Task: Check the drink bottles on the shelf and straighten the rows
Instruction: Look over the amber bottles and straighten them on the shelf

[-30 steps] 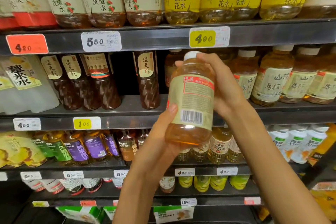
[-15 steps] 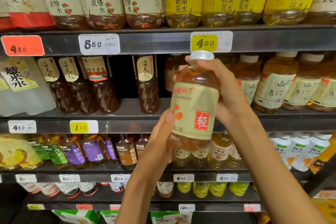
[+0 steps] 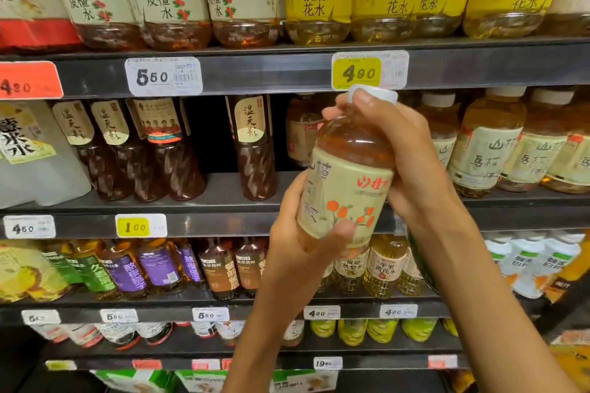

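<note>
The shelf [image 3: 287, 72] fills the view. At centre, toward three o'clock, the amber bottle [image 3: 348, 191] is off the shelf; the right hand [image 3: 412, 156] curls round its shoulder at three o'clock, the left hand [image 3: 297, 239] grips its base at seven o'clock.

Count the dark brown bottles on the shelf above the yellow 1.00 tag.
4 dark bottles: three side by side at left, one alone beyond a gap. Others may hide behind.
</note>
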Available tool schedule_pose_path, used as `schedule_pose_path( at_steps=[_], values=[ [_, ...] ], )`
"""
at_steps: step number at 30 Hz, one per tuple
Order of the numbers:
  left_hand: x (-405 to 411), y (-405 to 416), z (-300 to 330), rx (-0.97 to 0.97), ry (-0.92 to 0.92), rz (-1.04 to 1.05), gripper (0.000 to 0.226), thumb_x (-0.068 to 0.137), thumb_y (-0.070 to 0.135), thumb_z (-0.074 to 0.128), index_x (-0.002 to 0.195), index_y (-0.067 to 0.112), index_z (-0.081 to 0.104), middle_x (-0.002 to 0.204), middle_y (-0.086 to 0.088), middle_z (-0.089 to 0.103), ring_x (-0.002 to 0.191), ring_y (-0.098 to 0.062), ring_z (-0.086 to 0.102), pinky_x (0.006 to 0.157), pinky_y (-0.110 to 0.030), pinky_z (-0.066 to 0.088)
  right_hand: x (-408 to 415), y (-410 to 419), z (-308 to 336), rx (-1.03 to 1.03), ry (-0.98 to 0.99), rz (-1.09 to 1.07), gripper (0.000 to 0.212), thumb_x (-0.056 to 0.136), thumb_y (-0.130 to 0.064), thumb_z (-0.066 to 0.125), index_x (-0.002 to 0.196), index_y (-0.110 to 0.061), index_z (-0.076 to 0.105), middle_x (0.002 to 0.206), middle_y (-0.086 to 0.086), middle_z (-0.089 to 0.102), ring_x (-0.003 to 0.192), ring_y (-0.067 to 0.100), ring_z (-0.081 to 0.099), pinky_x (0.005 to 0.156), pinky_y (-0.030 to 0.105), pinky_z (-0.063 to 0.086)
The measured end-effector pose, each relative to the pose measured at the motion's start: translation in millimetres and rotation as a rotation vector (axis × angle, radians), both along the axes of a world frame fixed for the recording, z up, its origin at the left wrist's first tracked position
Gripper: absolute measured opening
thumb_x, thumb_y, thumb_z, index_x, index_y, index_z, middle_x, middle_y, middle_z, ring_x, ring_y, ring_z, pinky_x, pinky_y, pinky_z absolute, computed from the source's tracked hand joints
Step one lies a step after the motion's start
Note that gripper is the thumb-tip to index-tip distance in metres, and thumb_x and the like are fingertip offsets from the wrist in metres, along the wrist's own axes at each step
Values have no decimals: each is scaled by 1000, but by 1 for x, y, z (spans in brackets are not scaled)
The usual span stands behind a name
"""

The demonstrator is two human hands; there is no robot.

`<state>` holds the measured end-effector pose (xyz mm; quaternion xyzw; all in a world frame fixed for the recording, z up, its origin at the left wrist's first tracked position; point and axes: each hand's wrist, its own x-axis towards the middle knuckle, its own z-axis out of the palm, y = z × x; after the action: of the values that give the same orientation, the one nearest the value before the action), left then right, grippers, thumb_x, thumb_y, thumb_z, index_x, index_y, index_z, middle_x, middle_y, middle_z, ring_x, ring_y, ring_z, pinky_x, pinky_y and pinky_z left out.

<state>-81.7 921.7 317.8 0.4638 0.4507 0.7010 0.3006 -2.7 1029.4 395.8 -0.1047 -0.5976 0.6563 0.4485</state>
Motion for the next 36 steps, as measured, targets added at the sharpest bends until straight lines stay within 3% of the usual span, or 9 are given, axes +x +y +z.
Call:
schedule_pose_path(
  at_steps=[3, 6, 11, 16, 21, 25, 27, 32, 36],
  values=[
    [-7, -2, 5, -77, -59, -87, 112, 46, 70, 79, 137, 17, 41, 128, -6, 63, 112, -16, 64, 79, -21, 54, 4, 3, 3, -82, 100, 114, 21, 81, -26, 58, 88, -10, 71, 85, 8, 75, 78, 20, 71, 70, 30, 57],
    [-4, -2, 7, -147, -15, -173, 106, 46, 77, 74, 129, 16, 50, 119, -11, 67, 101, -18, 68, 70, -17, 53, 6, 3, 3, -89, 177, 249, 20, 79, -25, 60, 89, -9, 68, 86, 10, 75, 83, 27, 72, 72, 36, 56],
    [-2, 2, 2, -43, 67, 47, 69, 59, 43, 76, 120, 22, 54, 109, 0, 70, 99, -15, 69, 70, -21, 55, 11, 8, 5, 118, 57, 58, 32, 85, -33, 59, 109, -12, 69, 107, 10, 73, 106, 27, 67, 90, 37, 54],
    [-1, 8, -3, 28, 171, 194, 80, 61, 26, 80, 134, 23, 46, 119, 6, 62, 113, -11, 61, 82, -19, 53, 10, 4, 1, 174, 36, -40, 25, 84, -35, 63, 87, -11, 71, 93, 11, 74, 90, 25, 69, 78, 30, 55],
    [-6, 17, -8, -36, 306, 198, 88, 59, 33, 84, 136, 24, 43, 130, -2, 56, 121, -18, 55, 96, -40, 52, 17, 2, 3, 468, 19, 11, 14, 78, -26, 62, 85, -14, 67, 91, 8, 72, 93, 25, 67, 83, 37, 53],
    [-9, 23, -7, 2, 367, 259, 84, 55, 33, 88, 125, 44, 43, 124, 17, 58, 118, -3, 55, 94, -20, 49, 21, -5, 6, 703, -24, 124, 10, 78, -16, 67, 86, -16, 62, 89, 11, 69, 91, 30, 66, 85, 44, 53],
    [-8, 23, -8, 7, 342, 256, 81, 52, 34, 87, 121, 40, 46, 118, 19, 62, 115, 0, 57, 89, -14, 48, 23, -9, 7, 740, -56, 135, 12, 78, -16, 69, 87, -15, 62, 90, 14, 69, 91, 28, 67, 84, 42, 53],
    [-4, 14, -8, -62, 229, 70, 66, 56, 31, 84, 114, 35, 55, 110, 15, 69, 104, -3, 65, 75, -14, 53, 25, -4, 11, 483, -144, 23, 27, 79, -30, 71, 98, -11, 65, 103, 11, 70, 94, 20, 67, 82, 28, 54],
    [10, 13, -12, -81, -25, -43, 58, 65, 37, 69, 116, 14, 58, 103, 0, 74, 90, -14, 72, 63, -19, 56, 16, 0, -6, 195, -198, -142, 29, 87, -27, 68, 114, -17, 62, 108, 3, 71, 99, 14, 67, 86, 28, 52]
  ],
)
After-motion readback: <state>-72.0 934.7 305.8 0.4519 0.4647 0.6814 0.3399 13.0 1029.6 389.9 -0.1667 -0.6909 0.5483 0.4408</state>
